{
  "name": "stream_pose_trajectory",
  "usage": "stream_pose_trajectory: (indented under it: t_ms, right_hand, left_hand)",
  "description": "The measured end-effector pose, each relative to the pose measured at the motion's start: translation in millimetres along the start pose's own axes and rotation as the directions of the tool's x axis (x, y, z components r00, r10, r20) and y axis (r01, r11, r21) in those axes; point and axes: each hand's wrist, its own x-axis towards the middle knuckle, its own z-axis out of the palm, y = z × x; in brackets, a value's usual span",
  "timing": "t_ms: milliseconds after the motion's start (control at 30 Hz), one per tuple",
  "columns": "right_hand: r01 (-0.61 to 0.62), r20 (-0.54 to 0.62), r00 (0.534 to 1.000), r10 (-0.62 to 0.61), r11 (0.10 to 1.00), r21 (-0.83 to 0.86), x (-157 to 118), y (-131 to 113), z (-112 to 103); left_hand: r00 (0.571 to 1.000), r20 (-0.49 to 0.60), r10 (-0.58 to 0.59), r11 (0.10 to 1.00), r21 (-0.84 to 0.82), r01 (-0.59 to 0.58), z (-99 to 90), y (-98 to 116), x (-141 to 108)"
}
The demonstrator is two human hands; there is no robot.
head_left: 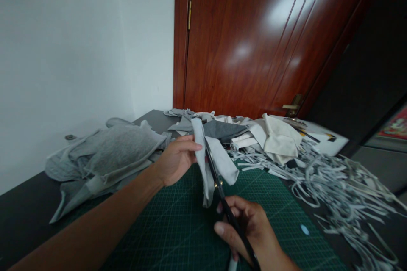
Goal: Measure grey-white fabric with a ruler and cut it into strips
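My left hand (179, 159) pinches a light grey strip of fabric (199, 148) and holds it up over the green cutting mat (159, 224). In my right hand (251, 224) is a pair of black scissors (219, 184), fingers wrapped about the handles. Its blades lie in the fabric, between the strip on the left and a wider flap (221, 161) hanging to the right. A small pale piece (233, 262) shows below my right hand; what it belongs to I cannot tell.
Grey garments (117, 152) are heaped at the left. Folded cloth pieces (225, 129) and a cream cloth (281, 137) lie at the back. Many thin cut strips (337, 186) spread along the right. A brown door (235, 42) stands behind the table. A small pale oval (304, 230) rests on the mat.
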Motion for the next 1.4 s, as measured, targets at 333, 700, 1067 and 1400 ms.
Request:
stream_pose_trajectory:
  t_ms: [333,700,1067,1400]
  right_hand:
    - [0.041,0.009,0.999,-0.042,0.998,0.055,-1.7,-2.1,1.4]
    - [0.057,0.035,0.997,-0.062,0.99,0.128,-2.2,-5.4,4.2]
    - [0.085,0.038,0.995,-0.089,0.99,0.108,0.2,-10.7,5.4]
    - [0.112,-0.003,0.994,-0.113,0.987,0.113,0.7,-6.6,3.8]
  left_hand:
    - [0.999,0.025,0.021,0.999,0.029,-0.021,3.1,-3.5,-0.5]
    - [0.994,0.09,-0.065,0.998,0.01,0.064,4.0,-9.6,-0.6]
    - [0.989,0.106,-0.101,0.993,0.069,0.094,2.1,-10.8,-4.1]
    - [0.999,-0.013,0.044,0.999,0.016,-0.044,2.8,-4.7,-0.6]
